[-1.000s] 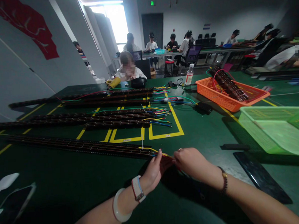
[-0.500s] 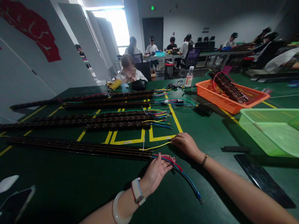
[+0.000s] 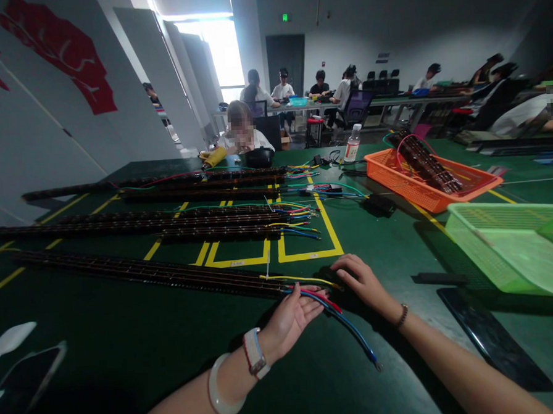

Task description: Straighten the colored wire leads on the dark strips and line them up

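Note:
Palm up, my left hand (image 3: 294,317) supports the red wire (image 3: 333,305) and the blue wire (image 3: 357,334) at the right end of a long dark wire bundle (image 3: 169,273). Its thumb lies over these wires and the other fingers are stretched out. The blue wire runs past the fingertips to a metal lug on the table. A yellow wire (image 3: 303,279) lies above the fingers, its tip near my right hand (image 3: 361,281). My right hand is apart from it, fingers spread and slightly curved, holding nothing. A white tie (image 3: 267,263) stands up from the bundle.
Beyond lie more wire bundles (image 3: 221,221). At the right are an orange basket (image 3: 414,189) holding a bundle, a green basket (image 3: 473,246) and a black slab (image 3: 491,338). A bottle (image 3: 352,144) stands near the far edge, where a person (image 3: 242,134) sits.
My right hand has let go of the yellow wire, moved right and opened. The yellow wire now lies lower, its tip free. The red and blue wires have shifted slightly right.

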A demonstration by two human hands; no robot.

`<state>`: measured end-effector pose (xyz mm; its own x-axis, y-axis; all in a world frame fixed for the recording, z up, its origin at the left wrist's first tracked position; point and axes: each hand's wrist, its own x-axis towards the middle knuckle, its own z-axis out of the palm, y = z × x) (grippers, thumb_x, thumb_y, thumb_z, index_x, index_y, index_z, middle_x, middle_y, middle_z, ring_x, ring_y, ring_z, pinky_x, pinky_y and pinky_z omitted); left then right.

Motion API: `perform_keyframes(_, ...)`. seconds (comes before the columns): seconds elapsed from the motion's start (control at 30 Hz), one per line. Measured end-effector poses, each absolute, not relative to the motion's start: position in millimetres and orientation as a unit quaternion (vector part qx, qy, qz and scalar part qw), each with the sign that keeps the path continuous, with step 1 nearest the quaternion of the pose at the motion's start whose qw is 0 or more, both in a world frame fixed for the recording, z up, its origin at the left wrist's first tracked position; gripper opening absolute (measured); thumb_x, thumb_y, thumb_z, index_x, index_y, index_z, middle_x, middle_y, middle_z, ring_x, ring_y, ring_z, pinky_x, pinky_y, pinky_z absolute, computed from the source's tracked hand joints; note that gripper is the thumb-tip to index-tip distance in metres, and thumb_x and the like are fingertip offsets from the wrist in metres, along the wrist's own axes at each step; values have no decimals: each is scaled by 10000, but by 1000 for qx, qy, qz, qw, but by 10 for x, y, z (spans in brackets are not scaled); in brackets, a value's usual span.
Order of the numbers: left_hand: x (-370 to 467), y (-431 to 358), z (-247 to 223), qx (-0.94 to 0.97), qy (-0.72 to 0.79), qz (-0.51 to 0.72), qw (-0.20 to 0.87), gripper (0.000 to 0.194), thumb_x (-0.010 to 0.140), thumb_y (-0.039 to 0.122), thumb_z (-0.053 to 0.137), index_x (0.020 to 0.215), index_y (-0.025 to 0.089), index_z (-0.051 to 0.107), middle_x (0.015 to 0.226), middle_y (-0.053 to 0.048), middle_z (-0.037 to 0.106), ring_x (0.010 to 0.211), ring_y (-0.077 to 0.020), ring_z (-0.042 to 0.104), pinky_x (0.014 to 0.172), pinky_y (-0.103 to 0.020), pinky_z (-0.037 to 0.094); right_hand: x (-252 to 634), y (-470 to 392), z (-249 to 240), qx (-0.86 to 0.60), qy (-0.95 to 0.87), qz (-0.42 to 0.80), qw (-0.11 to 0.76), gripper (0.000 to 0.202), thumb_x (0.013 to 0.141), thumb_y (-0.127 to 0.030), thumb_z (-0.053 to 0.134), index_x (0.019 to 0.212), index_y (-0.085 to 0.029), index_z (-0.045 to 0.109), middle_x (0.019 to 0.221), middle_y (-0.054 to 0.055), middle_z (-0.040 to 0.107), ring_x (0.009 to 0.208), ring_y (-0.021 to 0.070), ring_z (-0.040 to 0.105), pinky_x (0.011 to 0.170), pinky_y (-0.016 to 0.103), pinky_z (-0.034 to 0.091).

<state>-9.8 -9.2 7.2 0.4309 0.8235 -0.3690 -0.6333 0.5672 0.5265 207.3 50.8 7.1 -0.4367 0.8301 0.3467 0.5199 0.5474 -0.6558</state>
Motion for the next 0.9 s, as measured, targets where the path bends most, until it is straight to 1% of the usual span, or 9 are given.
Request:
perform_keyframes(0.1, -92, -90, 86, 161, 306, 439, 829, 362, 928, 391, 402, 986, 94, 601, 1132, -181, 638, 1121, -246, 571, 1047, -415, 352, 2125, 333, 134, -371, -864, 190, 281, 379, 948, -449, 374, 811, -181, 605, 825, 65, 595, 831, 190, 510, 809, 345, 381)
perform_keyframes(0.17, -89, -90, 93, 159, 310, 441, 827, 351, 928, 388, 404, 988, 99, 594, 1144, -183, 632, 1125, -249, 568, 1047, -422, 350, 2108, 260, 163, -333, -902, 146, 234, 396, 928, -476, 411, 741, -179, 594, 740, 48, 569, 771, 181, 487, 787, 345, 361)
perform_keyframes(0.23, -86, -88, 82, 154, 316, 443, 825, 340, 927, 384, 411, 997, 103, 588, 1151, -180, 628, 1126, -248, 568, 1050, -424, 346, 2058, 224, 182, -308, -922, 110, 208, 394, 901, -494, 465, 700, -176, 583, 687, 32, 545, 735, 171, 468, 771, 339, 346)
perform_keyframes(0.33, -86, -85, 40, 150, 313, 446, 825, 344, 926, 388, 413, 1022, 103, 579, 1161, -181, 623, 1137, -245, 561, 1060, -422, 337, 1971, 209, 194, -289, -936, 83, 184, 369, 903, -453, 478, 681, -175, 572, 668, 25, 540, 712, 158, 456, 760, 326, 333)
perform_keyframes(0.4, -87, -83, 15, 153, 306, 446, 827, 358, 927, 398, 408, 1034, 101, 577, 1162, -185, 622, 1144, -246, 558, 1063, -422, 334, 1938, 212, 193, -284, -941, 78, 165, 337, 918, -405, 463, 701, -175, 576, 685, 27, 555, 708, 152, 459, 754, 314, 329)
perform_keyframes(0.5, -90, -83, 12, 156, 300, 444, 830, 367, 930, 400, 400, 1051, 103, 578, 1168, -182, 622, 1152, -246, 552, 1063, -427, 339, 1940, 233, 170, -298, -941, 77, 141, 292, 920, -373, 468, 737, -176, 582, 709, 27, 574, 705, 148, 467, 732, 296, 324)
perform_keyframes(0.63, -96, -83, 55, 157, 304, 442, 829, 379, 937, 383, 386, 1067, 84, 580, 1201, -193, 602, 1159, -250, 548, 1068, -435, 336, 1986, 293, 94, -331, -933, 61, 128, 289, 929, -340, 467, 718, -174, 576, 698, 25, 576, 691, 146, 471, 698, 280, 314)
perform_keyframes(0.8, -100, -85, 70, 179, 323, 432, 823, 331, 938, 320, 401, 1026, 63, 590, 1155, -208, 626, 1126, -253, 573, 1068, -439, 331, 2019, 386, -1, -380, -913, 12, 148, 297, 932, -340, 486, 703, -170, 569, 668, 21, 571, 655, 145, 461, 665, 280, 294)
perform_keyframes(0.9, -94, -92, 66, 190, 327, 431, 819, 329, 934, 324, 411, 1044, 68, 586, 1149, -206, 631, 1098, -259, 592, 1050, -451, 348, 1998, 450, -17, -395, -904, -36, 159, 306, 935, -344, 488, 696, -168, 567, 663, 23, 564, 647, 148, 453, 666, 287, 285)
